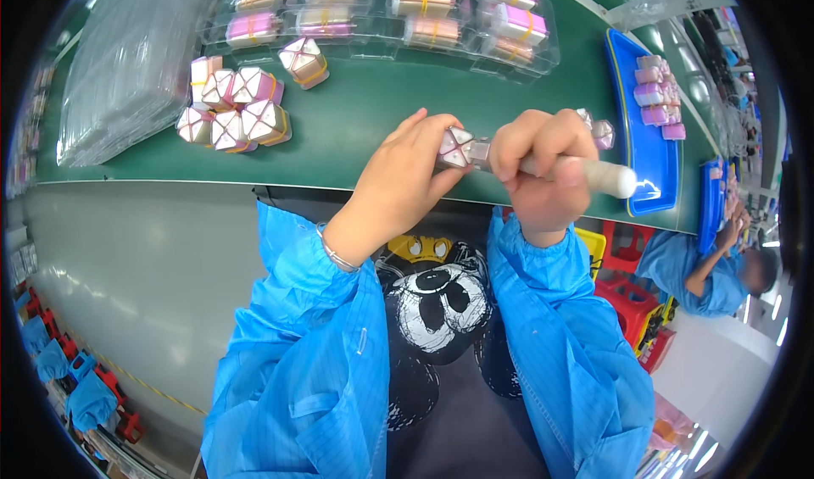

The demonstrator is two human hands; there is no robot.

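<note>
My left hand (405, 172) is closed around a small banded block (456, 147), whose pale end with crossed dark lines faces up. My right hand (547, 165) grips a pale cylindrical tool (606, 178) with a rounded white end pointing right. The tool's narrow clear-looking tip lies against or right beside the block's end; contact cannot be made out. Just behind my right hand, a few similar blocks (603, 134) are partly hidden. To the left, a cluster of banded blocks (231, 110) stands with crossed ends up, and a single block (304, 62) sits apart.
Clear plastic trays (365, 45) with pink and cream banded blocks line the back of the green table (356, 97). A stack of clear trays (119, 80) is at left. A blue tray (661, 169) holding blocks stands at right. Another person (699, 267) sits beyond it.
</note>
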